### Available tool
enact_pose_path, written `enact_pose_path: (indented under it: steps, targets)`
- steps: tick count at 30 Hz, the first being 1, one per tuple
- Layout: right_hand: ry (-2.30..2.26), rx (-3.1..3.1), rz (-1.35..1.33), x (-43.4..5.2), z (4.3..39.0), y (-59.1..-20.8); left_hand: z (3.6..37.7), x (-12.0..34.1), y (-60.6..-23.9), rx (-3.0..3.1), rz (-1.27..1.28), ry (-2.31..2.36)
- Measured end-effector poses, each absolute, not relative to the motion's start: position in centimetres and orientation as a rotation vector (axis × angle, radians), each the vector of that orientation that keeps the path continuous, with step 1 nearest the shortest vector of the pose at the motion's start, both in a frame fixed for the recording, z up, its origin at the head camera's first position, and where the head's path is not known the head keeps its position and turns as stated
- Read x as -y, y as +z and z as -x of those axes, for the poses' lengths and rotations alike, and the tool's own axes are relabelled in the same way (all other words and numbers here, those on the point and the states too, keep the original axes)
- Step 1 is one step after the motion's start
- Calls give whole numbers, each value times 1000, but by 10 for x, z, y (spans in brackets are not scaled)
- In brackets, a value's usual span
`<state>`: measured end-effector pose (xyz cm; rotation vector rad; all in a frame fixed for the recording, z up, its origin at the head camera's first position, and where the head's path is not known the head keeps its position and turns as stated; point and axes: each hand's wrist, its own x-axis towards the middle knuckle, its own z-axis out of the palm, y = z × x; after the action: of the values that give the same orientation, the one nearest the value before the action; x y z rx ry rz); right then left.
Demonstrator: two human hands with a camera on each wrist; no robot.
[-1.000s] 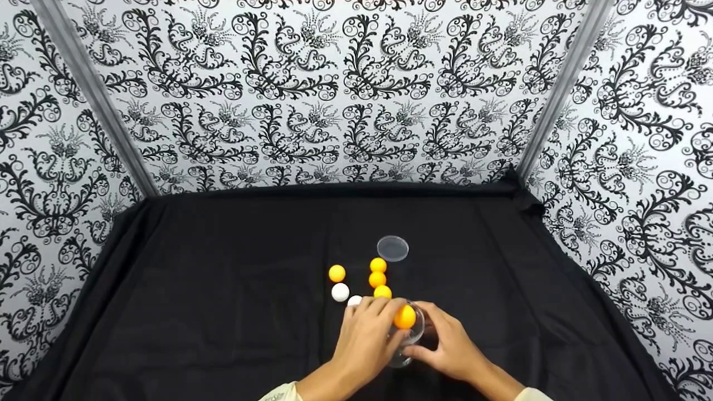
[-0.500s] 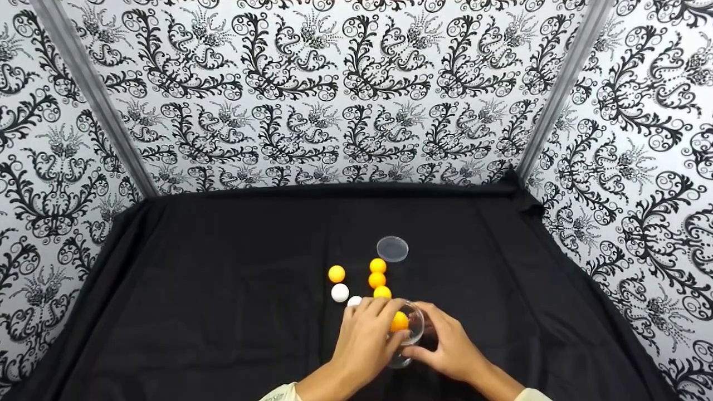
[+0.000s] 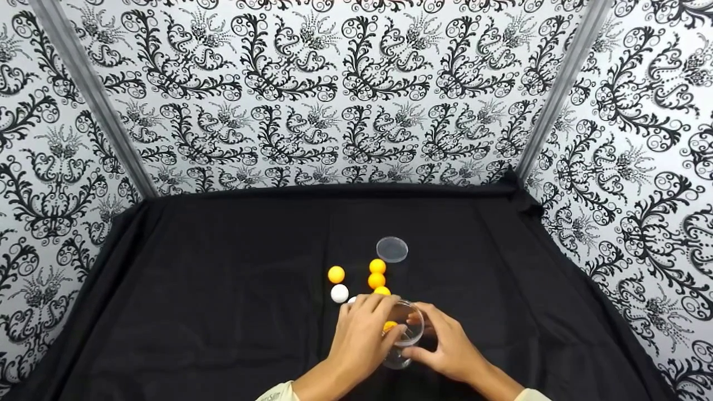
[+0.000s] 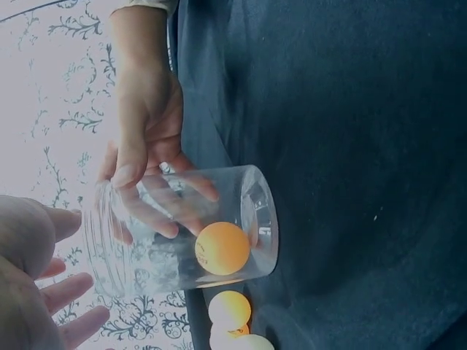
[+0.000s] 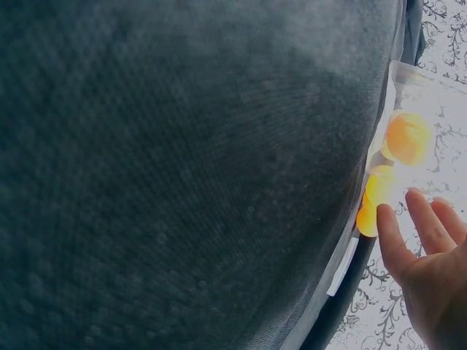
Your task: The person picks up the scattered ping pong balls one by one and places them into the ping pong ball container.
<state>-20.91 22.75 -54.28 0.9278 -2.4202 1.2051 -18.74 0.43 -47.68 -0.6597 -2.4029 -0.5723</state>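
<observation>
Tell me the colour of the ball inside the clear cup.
Orange; the ball in the clear cup shows best in the left wrist view.

I am looking into a small staged recording booth, not a lived-in room. A black cloth (image 3: 223,289) is covering the whole table, and everything is standing around it: patterned wallpaper panels (image 3: 334,89) with black scrollwork are rising behind it and at both sides, and grey metal posts (image 3: 89,94) are joining the panels at its back corners. The cloth's far right corner is bunching against one post.
</observation>
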Motion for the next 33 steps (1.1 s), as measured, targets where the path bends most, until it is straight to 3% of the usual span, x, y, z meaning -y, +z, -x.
enact_pose_path:
  steps: [9, 21, 33]
  targets:
    - [1208, 2415, -919, -227, 210, -543, 212, 8, -478, 2385, 557, -651]
    - [1215, 2438, -904, -227, 209, -545, 256, 33, -508, 2502, 303, -625]
    - [1220, 2456, -884, -228, 209, -545, 271, 46, -537, 2666, 134, -606]
